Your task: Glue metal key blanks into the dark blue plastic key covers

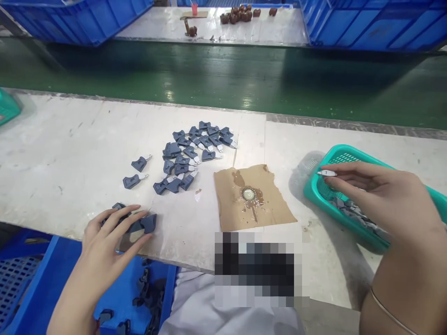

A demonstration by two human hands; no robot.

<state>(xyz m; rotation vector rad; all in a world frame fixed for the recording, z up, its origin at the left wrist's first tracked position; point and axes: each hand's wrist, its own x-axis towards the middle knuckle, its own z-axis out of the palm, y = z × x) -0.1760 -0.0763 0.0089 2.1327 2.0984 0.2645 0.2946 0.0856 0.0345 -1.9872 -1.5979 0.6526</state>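
My left hand is at the table's front edge, its fingers curved over a few dark blue plastic parts. One dark blue plastic part sits between its thumb and index finger; the parts beneath the palm are partly hidden. My right hand pinches a small white metal-looking piece between thumb and fingertips, above a green basket. Similar grey-white pieces lie in that basket. Mid-table is a group of dark blue parts with white tips, and two more lie apart to their left.
Brown cardboard carries a small round cap of pale liquid, with wet spots around it. A blue bin of dark parts stands below the front edge. Beyond the table runs a green conveyor belt, with blue crates behind it.
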